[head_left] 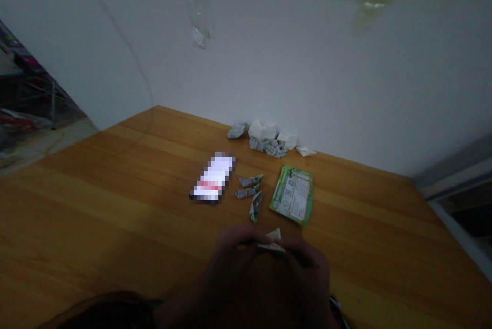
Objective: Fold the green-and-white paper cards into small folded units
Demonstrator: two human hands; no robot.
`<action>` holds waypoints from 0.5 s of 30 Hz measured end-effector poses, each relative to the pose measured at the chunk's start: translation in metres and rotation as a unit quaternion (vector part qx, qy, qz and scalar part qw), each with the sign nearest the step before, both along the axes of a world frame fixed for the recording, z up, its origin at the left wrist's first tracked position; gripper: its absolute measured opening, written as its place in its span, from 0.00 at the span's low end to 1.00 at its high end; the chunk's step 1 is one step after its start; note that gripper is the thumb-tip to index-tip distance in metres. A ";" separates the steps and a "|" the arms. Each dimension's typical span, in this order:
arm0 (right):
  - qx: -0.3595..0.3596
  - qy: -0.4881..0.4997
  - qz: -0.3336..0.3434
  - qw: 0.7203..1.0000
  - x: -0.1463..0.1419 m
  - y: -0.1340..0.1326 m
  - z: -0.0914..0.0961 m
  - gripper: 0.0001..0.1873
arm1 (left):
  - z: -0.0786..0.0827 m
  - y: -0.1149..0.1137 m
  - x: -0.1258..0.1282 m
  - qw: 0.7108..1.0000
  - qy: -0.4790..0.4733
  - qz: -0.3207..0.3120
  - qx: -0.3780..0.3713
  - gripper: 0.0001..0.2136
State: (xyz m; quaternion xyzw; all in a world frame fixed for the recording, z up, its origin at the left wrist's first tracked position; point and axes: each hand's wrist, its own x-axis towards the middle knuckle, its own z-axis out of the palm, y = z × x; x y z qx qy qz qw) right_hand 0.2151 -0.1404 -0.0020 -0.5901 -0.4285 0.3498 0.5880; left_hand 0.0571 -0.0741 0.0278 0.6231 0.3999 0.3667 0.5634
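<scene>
Both my hands meet low in the middle of the view, over a wooden table point(96, 206). My left hand point(234, 260) and my right hand point(303, 267) pinch a small folded piece of printed paper point(273, 241) between their fingertips. Just beyond them lie three small folded paper pieces point(251, 193) with green print. To their right a flat green and white printed sheet point(292, 194) lies on the table. The hands are dark and in shadow.
A phone point(213, 178) with a lit screen lies left of the folded pieces. Several crumpled and folded papers point(269, 139) sit by the white wall point(307, 73). Clear plastic hangs at the top. The table edge runs down the right side.
</scene>
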 end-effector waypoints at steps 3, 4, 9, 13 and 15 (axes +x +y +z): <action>0.027 -0.030 -0.026 0.999 0.002 -0.001 -0.003 0.09 | 0.000 0.001 0.001 0.999 -0.011 0.036 -0.036 0.05; 0.029 -0.037 -0.029 0.998 0.003 0.000 -0.004 0.08 | 0.000 0.001 0.001 0.998 -0.016 0.035 -0.051 0.05; -0.016 -0.044 -0.055 0.997 0.004 0.000 -0.008 0.02 | 0.004 0.001 0.004 0.994 -0.025 0.017 -0.106 0.04; -0.020 -0.007 -0.079 0.997 -0.006 0.000 -0.005 0.06 | 0.002 -0.003 0.012 0.984 -0.059 0.039 -0.166 0.04; -0.027 0.031 -0.086 0.995 -0.011 0.001 -0.004 0.08 | 0.000 -0.004 0.015 0.974 -0.083 0.059 -0.202 0.06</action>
